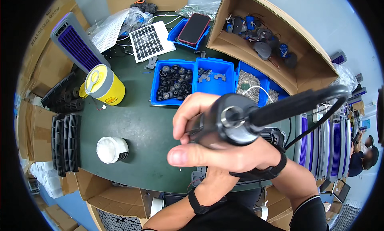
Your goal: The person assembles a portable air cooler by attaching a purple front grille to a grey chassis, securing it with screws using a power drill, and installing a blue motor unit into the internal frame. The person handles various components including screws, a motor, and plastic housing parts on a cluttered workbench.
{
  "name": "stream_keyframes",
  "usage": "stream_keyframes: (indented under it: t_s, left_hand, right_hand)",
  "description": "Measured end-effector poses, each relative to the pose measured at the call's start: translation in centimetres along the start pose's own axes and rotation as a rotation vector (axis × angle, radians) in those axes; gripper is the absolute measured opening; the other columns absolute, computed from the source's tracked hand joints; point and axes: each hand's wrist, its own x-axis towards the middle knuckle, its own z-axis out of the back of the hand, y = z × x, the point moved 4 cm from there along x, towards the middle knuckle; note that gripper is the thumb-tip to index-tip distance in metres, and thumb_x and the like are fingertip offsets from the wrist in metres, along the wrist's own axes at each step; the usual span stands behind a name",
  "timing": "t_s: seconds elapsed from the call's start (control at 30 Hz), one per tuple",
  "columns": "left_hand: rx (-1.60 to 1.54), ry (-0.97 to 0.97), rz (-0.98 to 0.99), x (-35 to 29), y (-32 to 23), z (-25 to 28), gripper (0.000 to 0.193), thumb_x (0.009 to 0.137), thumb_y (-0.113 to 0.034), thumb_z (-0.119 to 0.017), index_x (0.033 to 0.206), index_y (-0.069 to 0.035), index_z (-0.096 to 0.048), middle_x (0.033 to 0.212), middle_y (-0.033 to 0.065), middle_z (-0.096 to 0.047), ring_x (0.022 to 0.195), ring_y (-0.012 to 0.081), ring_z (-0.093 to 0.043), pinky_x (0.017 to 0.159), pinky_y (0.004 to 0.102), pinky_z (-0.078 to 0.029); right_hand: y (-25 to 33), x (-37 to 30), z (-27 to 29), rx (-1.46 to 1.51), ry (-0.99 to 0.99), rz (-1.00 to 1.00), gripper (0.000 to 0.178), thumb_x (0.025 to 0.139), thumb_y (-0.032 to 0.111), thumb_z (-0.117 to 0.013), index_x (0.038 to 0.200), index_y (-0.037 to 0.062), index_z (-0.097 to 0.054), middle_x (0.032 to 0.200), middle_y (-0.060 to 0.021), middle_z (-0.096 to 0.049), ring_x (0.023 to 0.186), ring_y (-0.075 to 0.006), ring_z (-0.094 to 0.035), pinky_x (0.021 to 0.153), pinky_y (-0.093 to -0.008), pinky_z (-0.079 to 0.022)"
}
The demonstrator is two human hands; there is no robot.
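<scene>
My right hand (236,157) is wrapped round a black electric screwdriver (224,121), held high over the bench with its cable end toward me. The screwdriver's lower end and tip are hidden beneath the hand. My left hand (218,177) reaches in under the right one, and its fingers are covered, so what they touch does not show. Beside and below the hands, a dark ribbed part (274,136) shows in part on the right. A small grey piece with wires (197,177) lies near the bench's front edge.
Blue bins hold black rollers (175,83), grey clips (204,77) and screws (249,85). Behind stands a carton of motors (262,49). A yellow cup (110,89), a white jar (112,150), a purple-grey fan housing (78,43) and black fan rollers (66,145) stand left. A thick cable (296,103) crosses right.
</scene>
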Motion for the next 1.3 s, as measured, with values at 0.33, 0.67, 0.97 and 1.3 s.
stream_keyframes:
  t_s: [0.33, 0.67, 0.97, 1.3]
  left_hand:
    - [0.134, 0.038, -0.028, -0.5, 0.2, -0.4, 0.041, 0.088, -0.006, -0.065, 0.128, 0.002, -0.057, 0.12, 0.022, -0.061, 0.116, 0.0364, -0.06, 0.098, 0.0501, -0.047]
    - [0.4, 0.195, 0.046, 1.7, -1.8, 1.2, 0.028, 0.082, -0.002, -0.075, 0.109, -0.001, -0.067, 0.11, 0.0184, -0.069, 0.104, 0.0362, -0.066, 0.082, 0.0497, -0.05]
    - [0.4, -0.306, -0.07, -1.8, -1.4, 8.0, 0.029, 0.077, -0.004, -0.087, 0.1, -0.004, -0.07, 0.101, 0.0111, -0.067, 0.093, 0.031, -0.065, 0.084, 0.0419, -0.051]
    - [0.362, -0.366, 0.405, -2.6, 2.2, 10.2, 0.029, 0.087, -0.018, -0.082, 0.107, 0.002, -0.075, 0.098, 0.0128, -0.069, 0.091, 0.0267, -0.064, 0.079, 0.0371, -0.05]
  right_hand:
    - [-0.2, 0.5, -1.0, 0.026, -0.024, 0.054, 0.029, 0.087, 0.015, -0.088, 0.101, 0.0008, -0.067, 0.083, 0.0013, -0.066, 0.075, -0.0069, -0.057, 0.067, -0.0262, -0.049]
    - [3.6, -2.7, 4.5, 0.101, -0.386, 0.171, 0.031, 0.101, 0.031, -0.069, 0.105, 0.0013, -0.061, 0.086, -0.0091, -0.066, 0.072, -0.0172, -0.065, 0.068, -0.0324, -0.055]
    - [-3.2, -7.8, 8.6, -0.126, -0.312, -0.548, 0.038, 0.088, 0.028, -0.086, 0.102, -0.0003, -0.066, 0.078, -0.0042, -0.065, 0.055, -0.0116, -0.062, 0.05, -0.0271, -0.05]
    - [-5.2, -6.4, 7.0, -0.654, -0.147, -0.615, 0.045, 0.08, 0.021, -0.084, 0.11, -0.0062, -0.063, 0.087, -0.027, -0.071, 0.087, -0.0443, -0.07, 0.08, -0.049, -0.052]
